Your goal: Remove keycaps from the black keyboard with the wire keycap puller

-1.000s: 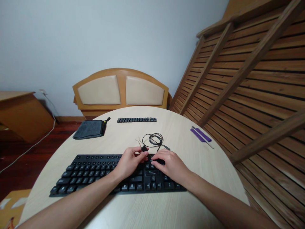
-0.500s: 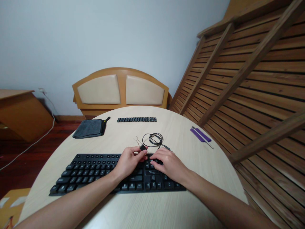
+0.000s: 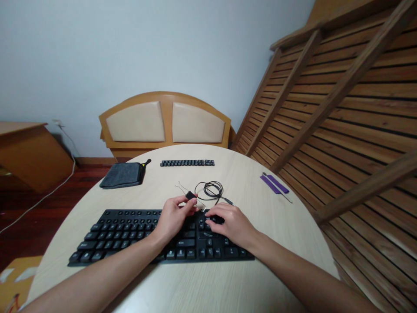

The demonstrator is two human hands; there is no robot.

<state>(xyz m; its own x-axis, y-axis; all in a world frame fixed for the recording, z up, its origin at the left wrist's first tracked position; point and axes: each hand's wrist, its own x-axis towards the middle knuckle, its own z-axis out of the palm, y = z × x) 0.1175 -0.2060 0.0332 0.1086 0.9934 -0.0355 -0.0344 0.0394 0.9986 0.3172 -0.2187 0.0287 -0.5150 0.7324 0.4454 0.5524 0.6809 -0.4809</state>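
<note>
Pinching one black-handled wire tool (image 3: 191,196), my left hand (image 3: 172,217) is holding it between thumb and fingers near the far edge of the black keyboard (image 3: 184,243), its bent tips pointing away from me. Also entered: my right hand (image 3: 230,221), curling over the keyboard's far right part, fingertips bunched; whether they are pinching anything I cannot tell, the spot being small and blurred. Change noted: against half a second ago, the wire tool is sitting farther left and more of its near wires is showing between my hands, which, I am judging, is leaving that wire end clearer of my right fingers. Also resting on the table (image 3: 286,221): one row of black keycaps (image 3: 187,163) along the far side; one coiled black cable (image 3: 222,190) just beyond the keyboard; one grey cloth (image 3: 120,175) at far left.
</note>
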